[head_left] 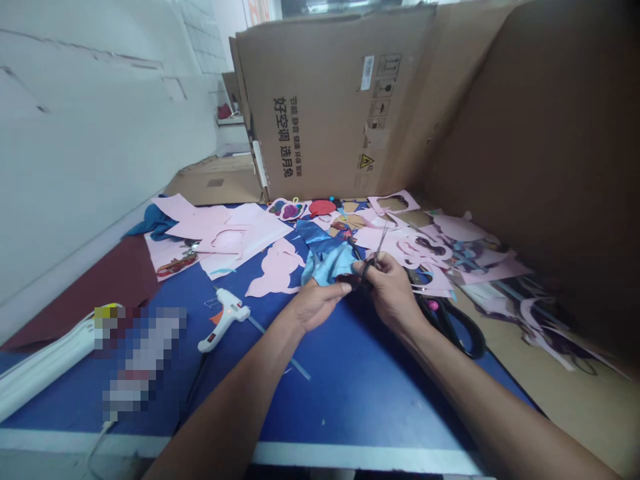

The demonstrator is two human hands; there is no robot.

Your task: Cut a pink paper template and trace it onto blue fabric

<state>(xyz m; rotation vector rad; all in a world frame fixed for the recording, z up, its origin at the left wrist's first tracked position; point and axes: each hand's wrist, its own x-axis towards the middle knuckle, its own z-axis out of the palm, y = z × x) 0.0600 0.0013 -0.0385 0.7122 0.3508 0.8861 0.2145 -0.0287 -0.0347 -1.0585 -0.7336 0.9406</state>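
Observation:
My left hand (315, 303) is closed on a piece of light blue shiny fabric (327, 263) over the blue table (350, 387). My right hand (393, 290) grips a small pair of scissors (374, 257), its thin blades pointing up and away, right beside the fabric. The two hands almost touch at the middle of the table.
A white glue gun (223, 319) lies left of my hands. Large black-handled scissors (453, 323) rest to the right. Pink paper cutouts (235, 230) and scraps (450, 247) cover the far table. Cardboard boxes (340, 100) stand behind. A white power strip (45, 363) sits at the left edge.

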